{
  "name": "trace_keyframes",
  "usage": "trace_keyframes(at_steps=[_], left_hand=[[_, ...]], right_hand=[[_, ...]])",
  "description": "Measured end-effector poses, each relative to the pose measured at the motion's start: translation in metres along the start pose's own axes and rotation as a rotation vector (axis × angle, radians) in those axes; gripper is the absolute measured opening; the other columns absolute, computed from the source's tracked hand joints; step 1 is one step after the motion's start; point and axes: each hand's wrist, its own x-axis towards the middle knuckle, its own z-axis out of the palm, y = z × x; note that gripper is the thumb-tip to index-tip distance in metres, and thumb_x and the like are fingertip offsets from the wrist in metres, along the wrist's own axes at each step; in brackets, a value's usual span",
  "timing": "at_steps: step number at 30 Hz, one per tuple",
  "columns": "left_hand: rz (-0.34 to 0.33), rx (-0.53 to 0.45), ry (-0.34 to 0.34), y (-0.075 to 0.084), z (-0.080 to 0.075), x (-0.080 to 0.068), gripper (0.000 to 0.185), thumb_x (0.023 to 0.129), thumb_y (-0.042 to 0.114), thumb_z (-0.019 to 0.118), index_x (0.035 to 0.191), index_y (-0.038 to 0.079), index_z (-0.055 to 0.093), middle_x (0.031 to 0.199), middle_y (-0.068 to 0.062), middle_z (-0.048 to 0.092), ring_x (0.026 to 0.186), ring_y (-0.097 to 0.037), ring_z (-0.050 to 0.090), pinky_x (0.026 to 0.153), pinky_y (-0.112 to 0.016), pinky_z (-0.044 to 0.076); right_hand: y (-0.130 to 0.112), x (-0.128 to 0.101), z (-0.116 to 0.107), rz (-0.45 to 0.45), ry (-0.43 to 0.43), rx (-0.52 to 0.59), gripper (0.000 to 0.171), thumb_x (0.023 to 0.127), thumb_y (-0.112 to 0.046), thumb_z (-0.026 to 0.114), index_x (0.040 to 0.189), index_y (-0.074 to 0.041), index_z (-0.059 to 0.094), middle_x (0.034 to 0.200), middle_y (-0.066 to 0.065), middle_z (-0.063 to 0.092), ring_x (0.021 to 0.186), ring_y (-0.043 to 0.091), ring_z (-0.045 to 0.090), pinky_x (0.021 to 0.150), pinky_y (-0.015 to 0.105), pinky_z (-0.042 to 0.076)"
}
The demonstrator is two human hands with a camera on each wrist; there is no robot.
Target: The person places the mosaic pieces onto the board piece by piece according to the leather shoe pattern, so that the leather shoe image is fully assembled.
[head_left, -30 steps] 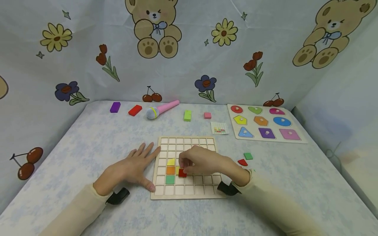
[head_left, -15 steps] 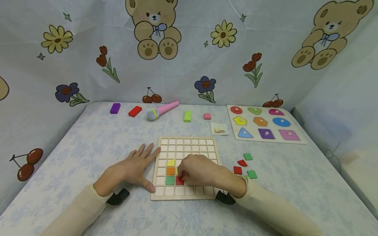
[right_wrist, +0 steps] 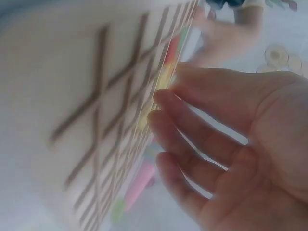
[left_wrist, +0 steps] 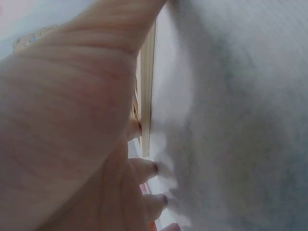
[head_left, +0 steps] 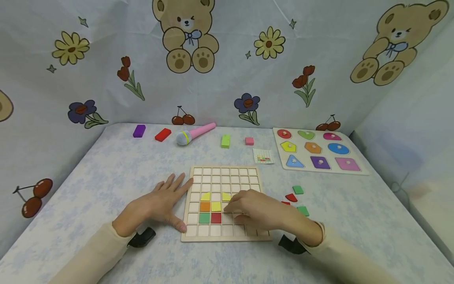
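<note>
Head view: right hand (head_left: 260,211) rests empty, fingers relaxed, on the grid board (head_left: 224,172), fingertips just right of the red tile (head_left: 216,217); left hand (head_left: 159,204) lies flat at the board's left edge.

the wooden grid board (head_left: 224,173) lies on the table (head_left: 106,173), near the front edge. in its cells sit six flat tiles (head_left: 216,206), close together in the lower left part. the left hand (head_left: 156,205) rests flat on the table, touching the board's left edge. the right hand (head_left: 260,211) lies over the board's lower right part, its fingertips beside the tiles. right of the board lie a few loose flat pieces (head_left: 298,189). behind the board lies a small pattern card (head_left: 263,156), and right of the card the wooden shape puzzle (head_left: 317,150). along the back edge stand small blocks (head_left: 225,141) with a toy microphone (head_left: 195,133) between them
</note>
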Motion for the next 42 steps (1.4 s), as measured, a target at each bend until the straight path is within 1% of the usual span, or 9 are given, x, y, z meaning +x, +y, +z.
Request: trace_keyframes(at_steps=[3, 8, 14, 19, 26, 30, 36, 39, 42], left_hand=[[0.001, -0.004, -0.002, 0.000, 0.001, 0.001, 0.139, 0.062, 0.071, 0.081, 0.162, 0.010, 0.008, 0.167, -0.024, 0.000, 0.152, -0.051, -0.002, 0.116, -0.072, 0.008], [0.002, 0.000, -0.003, 0.001, 0.001, 0.001, 0.138, 0.062, 0.070, 0.081, 0.162, 0.010, 0.008, 0.167, -0.024, 0.000, 0.152, -0.051, -0.002, 0.116, -0.071, 0.008], [0.005, 0.004, -0.001, 0.002, 0.001, 0.001, 0.138, 0.062, 0.071, 0.080, 0.162, 0.010, 0.008, 0.167, -0.024, 0.001, 0.152, -0.051, -0.001, 0.116, -0.071, 0.009], [0.003, -0.003, 0.001, 0.001, 0.001, 0.001, 0.138, 0.062, 0.071, 0.080, 0.162, 0.010, 0.008, 0.167, -0.024, 0.000, 0.152, -0.051, -0.002, 0.116, -0.072, 0.008], [0.008, -0.011, 0.005, 0.000, 0.002, 0.000, 0.139, 0.062, 0.072, 0.080, 0.162, 0.010, 0.007, 0.167, -0.025, 0.000, 0.151, -0.052, -0.002, 0.115, -0.072, 0.008], [-0.001, -0.008, 0.000, 0.000, 0.002, 0.000, 0.139, 0.062, 0.072, 0.079, 0.162, 0.010, 0.007, 0.167, -0.025, 0.000, 0.151, -0.052, -0.002, 0.116, -0.072, 0.008], [-0.019, 0.003, -0.011, -0.001, 0.001, 0.000, 0.139, 0.061, 0.073, 0.079, 0.163, 0.012, 0.007, 0.168, -0.022, -0.002, 0.152, -0.050, -0.004, 0.116, -0.071, 0.007], [-0.010, -0.005, -0.005, -0.001, 0.000, 0.000, 0.139, 0.061, 0.072, 0.080, 0.163, 0.011, 0.007, 0.167, -0.023, -0.001, 0.152, -0.051, -0.004, 0.116, -0.072, 0.007], [-0.009, -0.007, -0.005, 0.001, 0.000, 0.001, 0.139, 0.061, 0.072, 0.080, 0.162, 0.011, 0.008, 0.167, -0.023, 0.000, 0.152, -0.051, -0.003, 0.116, -0.072, 0.007]], right_hand=[[0.011, -0.013, -0.004, 0.093, 0.016, 0.039, 0.031, 0.093, -0.018, 0.073, 0.123, -0.015, 0.072, 0.122, -0.005, 0.071, 0.119, 0.016, 0.062, 0.101, 0.039, 0.050], [0.029, -0.034, -0.010, 0.277, 0.034, 0.107, 0.033, 0.090, -0.023, 0.076, 0.123, -0.017, 0.072, 0.123, -0.005, 0.070, 0.118, 0.018, 0.061, 0.099, 0.042, 0.052], [0.052, -0.062, -0.017, 0.380, 0.067, 0.111, 0.035, 0.088, -0.024, 0.078, 0.121, -0.015, 0.072, 0.119, 0.000, 0.070, 0.107, 0.020, 0.062, 0.089, 0.040, 0.055], [0.064, -0.075, -0.022, 0.413, 0.038, 0.146, 0.032, 0.085, -0.025, 0.081, 0.114, -0.016, 0.074, 0.111, -0.003, 0.071, 0.097, 0.016, 0.061, 0.086, 0.038, 0.055], [0.069, -0.084, -0.024, 0.364, -0.036, 0.200, 0.024, 0.078, -0.026, 0.087, 0.096, -0.022, 0.072, 0.091, -0.009, 0.065, 0.085, 0.014, 0.057, 0.076, 0.030, 0.052], [0.071, -0.085, -0.021, 0.380, -0.095, 0.224, 0.026, 0.075, -0.026, 0.089, 0.091, -0.025, 0.069, 0.085, -0.011, 0.062, 0.083, 0.013, 0.055, 0.072, 0.025, 0.050], [0.071, -0.080, -0.017, 0.448, -0.117, 0.193, 0.026, 0.075, -0.020, 0.089, 0.086, -0.027, 0.067, 0.081, -0.010, 0.059, 0.082, 0.013, 0.053, 0.070, 0.026, 0.049], [0.070, -0.079, -0.015, 0.450, -0.106, 0.162, 0.025, 0.076, -0.020, 0.089, 0.086, -0.027, 0.067, 0.081, -0.011, 0.059, 0.081, 0.012, 0.053, 0.071, 0.026, 0.049], [0.068, -0.077, -0.015, 0.416, -0.086, 0.125, 0.022, 0.078, -0.020, 0.087, 0.087, -0.025, 0.067, 0.081, -0.012, 0.059, 0.079, 0.011, 0.054, 0.071, 0.025, 0.049]])
